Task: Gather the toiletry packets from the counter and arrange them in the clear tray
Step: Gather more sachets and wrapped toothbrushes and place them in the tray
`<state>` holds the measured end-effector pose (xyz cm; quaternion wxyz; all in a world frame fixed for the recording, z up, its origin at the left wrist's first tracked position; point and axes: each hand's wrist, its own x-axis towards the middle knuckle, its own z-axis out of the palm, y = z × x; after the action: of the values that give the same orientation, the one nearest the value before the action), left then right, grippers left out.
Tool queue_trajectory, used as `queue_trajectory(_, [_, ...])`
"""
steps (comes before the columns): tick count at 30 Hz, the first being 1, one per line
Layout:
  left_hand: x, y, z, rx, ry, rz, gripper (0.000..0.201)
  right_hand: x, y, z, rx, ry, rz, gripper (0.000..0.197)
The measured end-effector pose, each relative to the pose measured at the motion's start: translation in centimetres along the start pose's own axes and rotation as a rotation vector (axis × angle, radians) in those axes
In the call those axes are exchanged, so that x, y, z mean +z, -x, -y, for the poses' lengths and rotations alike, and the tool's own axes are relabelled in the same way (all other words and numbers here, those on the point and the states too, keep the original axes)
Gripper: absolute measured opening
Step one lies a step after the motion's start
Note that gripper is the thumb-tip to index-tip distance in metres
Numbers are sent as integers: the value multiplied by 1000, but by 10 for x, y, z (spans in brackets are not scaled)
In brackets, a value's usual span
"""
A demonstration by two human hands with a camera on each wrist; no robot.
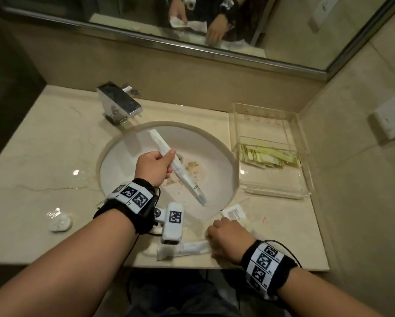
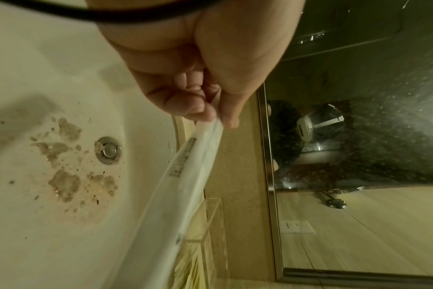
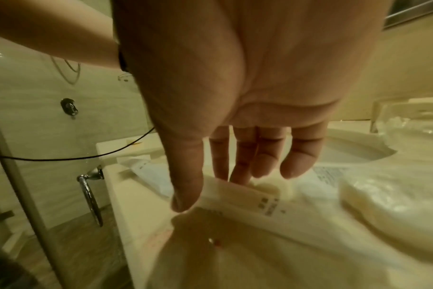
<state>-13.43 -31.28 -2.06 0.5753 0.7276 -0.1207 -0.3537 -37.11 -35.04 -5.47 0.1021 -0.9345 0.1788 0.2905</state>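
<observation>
My left hand (image 1: pixel 166 160) grips a long white toothbrush packet (image 1: pixel 184 177) at its middle and holds it slanted above the sink basin (image 1: pixel 217 152). In the left wrist view the left hand's fingers (image 2: pixel 198 109) and thumb close round that long packet (image 2: pixel 183 181). My right hand (image 1: pixel 226 236) is down on the counter's front edge, at the right end of another long white packet (image 1: pixel 189 247). In the right wrist view my right hand (image 3: pixel 210 193) pinches the raised end of this printed packet (image 3: pixel 262 203) between thumb and fingers. The clear tray (image 1: pixel 304 143) at the right holds several yellow-green packets (image 1: pixel 269 156).
A small square white packet (image 1: pixel 234 213) lies just beyond my right hand. A round plastic-wrapped item (image 1: pixel 60 221) sits on the left counter. The chrome faucet (image 1: pixel 118 104) stands behind the stained basin. Wall and socket (image 1: pixel 391 117) close off the right side.
</observation>
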Motion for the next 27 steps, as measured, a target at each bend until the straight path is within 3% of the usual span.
queue_trajectory(7, [-18, 0, 3, 10, 43, -22, 37, -12, -5, -2, 67, -118, -69, 18])
queue_trajectory(16, [-47, -7, -1, 31, 84, -51, 32, -84, -11, -28, 316, -439, -490, 23])
queue_trajectory(19, [-57, -4, 2, 16, 102, -29, 31, -107, -19, -12, 289, -652, -608, 22])
queue_trajectory(21, [-64, -1, 5, 6, 125, 13, 27, -117, -26, 8, 228, -823, -604, 18])
queue_trajectory(24, [-77, 4, 9, -18, 136, 58, 26, -125, -39, 36, 114, -870, -610, 9])
queue_trajectory(27, [-98, 6, 12, -47, 156, 34, 26, -133, -50, 55, 15, -888, -598, 15])
